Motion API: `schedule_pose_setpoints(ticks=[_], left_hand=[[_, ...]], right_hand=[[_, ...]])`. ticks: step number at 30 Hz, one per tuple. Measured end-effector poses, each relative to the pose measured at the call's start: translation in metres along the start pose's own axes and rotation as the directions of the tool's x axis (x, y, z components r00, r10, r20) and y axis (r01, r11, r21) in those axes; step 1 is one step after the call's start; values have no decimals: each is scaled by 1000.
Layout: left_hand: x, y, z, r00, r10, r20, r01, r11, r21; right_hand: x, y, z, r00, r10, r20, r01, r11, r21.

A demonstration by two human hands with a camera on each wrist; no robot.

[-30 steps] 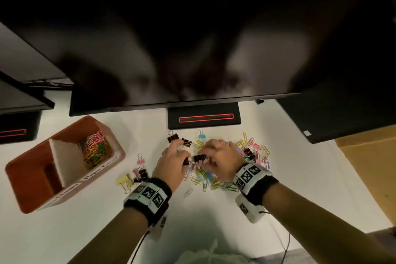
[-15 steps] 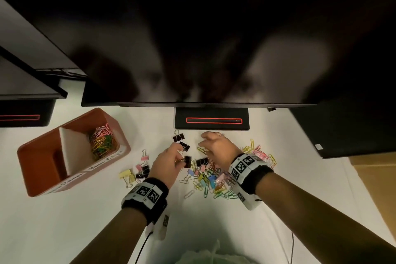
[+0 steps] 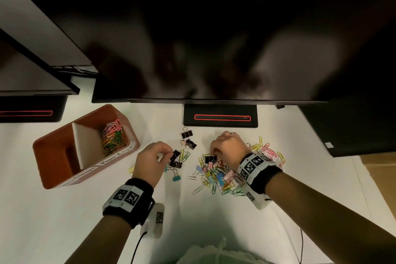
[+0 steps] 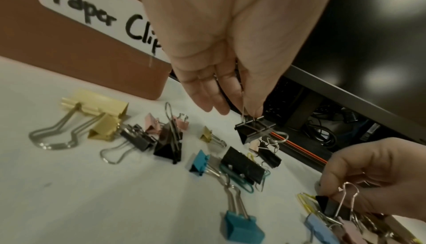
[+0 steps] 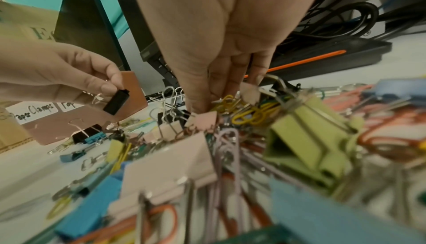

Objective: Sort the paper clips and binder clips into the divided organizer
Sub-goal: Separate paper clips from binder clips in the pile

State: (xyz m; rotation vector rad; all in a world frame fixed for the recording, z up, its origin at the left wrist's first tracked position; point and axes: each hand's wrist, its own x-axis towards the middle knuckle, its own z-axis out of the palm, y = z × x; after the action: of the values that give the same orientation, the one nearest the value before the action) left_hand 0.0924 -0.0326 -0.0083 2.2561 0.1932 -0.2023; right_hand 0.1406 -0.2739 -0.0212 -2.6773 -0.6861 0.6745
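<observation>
Organizer (image 3: 64,156) left of clip pile (image 3: 225,176)

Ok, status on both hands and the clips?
Left hand pinching black binder clip by its wire. Right hand picking in mixed pile. Organizer unobstructed.

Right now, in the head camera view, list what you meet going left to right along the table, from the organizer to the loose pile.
Organizer → left hand → black binder clip it pinches → right hand → pile of mixed clips stretching past that wrist.

A terracotta divided plastic organizer (image 3: 53,156) stands near the white desk's left edge. Coloured wire paper clips (image 3: 112,136) fill its right compartment. Mixed clips (image 3: 216,174) lie heaped mid-desk.
</observation>
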Motion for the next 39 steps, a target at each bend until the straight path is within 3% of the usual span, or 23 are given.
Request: schedule_pose_setpoints(ticks=[3, 8, 12, 14, 17, 23, 28, 34, 39], left_hand=[[2, -1, -1, 1000, 6, 8, -6, 1000, 30], [8, -1, -9, 998, 48, -33, -37, 963, 266], [0, 22, 3, 986, 160, 38, -162, 904, 396], [-4, 32, 18, 984, 115, 136, -166, 872, 460], [-1, 32, 36, 974, -65, 215, -86, 775, 626], [8, 25, 45, 973, -88, 216, -55, 813, 580], [12, 15, 40, 977, -27, 210, -85, 858, 507], [19, 14, 41, 952, -1, 306, -194, 771, 606], [22, 12, 43, 895, 5, 445, -358, 604, 712]], right_hand=[[1, 0, -5, 1000, 12, 7, -13, 999, 52], [0, 1, -14, 998, 57, -16, -52, 975, 215], [3, -1, -14, 998, 56, 3, -55, 967, 250], [5, -2, -13, 996, 58, 63, -70, 974, 215], [7, -5, -10, 992, 46, 120, -62, 988, 140], [12, -10, -8, 984, 49, 172, -64, 995, 80], [17, -11, -8, 972, 108, 210, -129, 987, 92], [17, -13, -12, 963, 103, 250, -124, 990, 71], [12, -14, -14, 966, 98, 238, -127, 986, 111]])
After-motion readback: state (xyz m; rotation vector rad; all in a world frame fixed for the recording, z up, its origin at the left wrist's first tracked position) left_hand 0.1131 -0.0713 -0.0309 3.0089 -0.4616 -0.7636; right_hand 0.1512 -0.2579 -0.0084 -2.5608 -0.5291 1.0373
